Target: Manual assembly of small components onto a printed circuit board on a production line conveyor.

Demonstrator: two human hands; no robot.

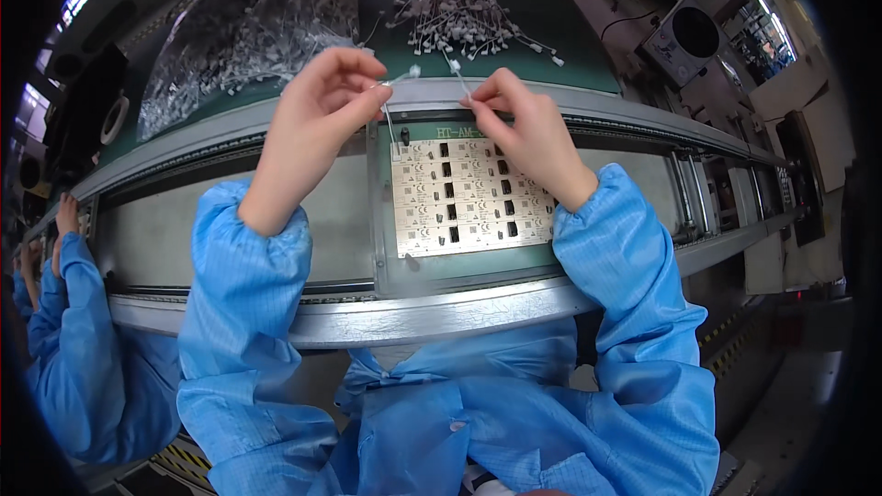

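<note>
Fingers (485,90) of left hand (312,115) and right hand (533,133), nearly closed, pinch one white lead (455,66) each at upper centre, above the circuit-board panel (473,191), apparently so connectors (415,71) stand clear.

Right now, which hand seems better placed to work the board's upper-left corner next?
Probably the left hand: its white lead appears to hang toward that corner of the board, while the right hand pinches another lead farther right.

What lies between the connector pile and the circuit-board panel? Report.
Head view: a silver rail, the green fixture's far edge, cables in the left hand and right hand.
</note>
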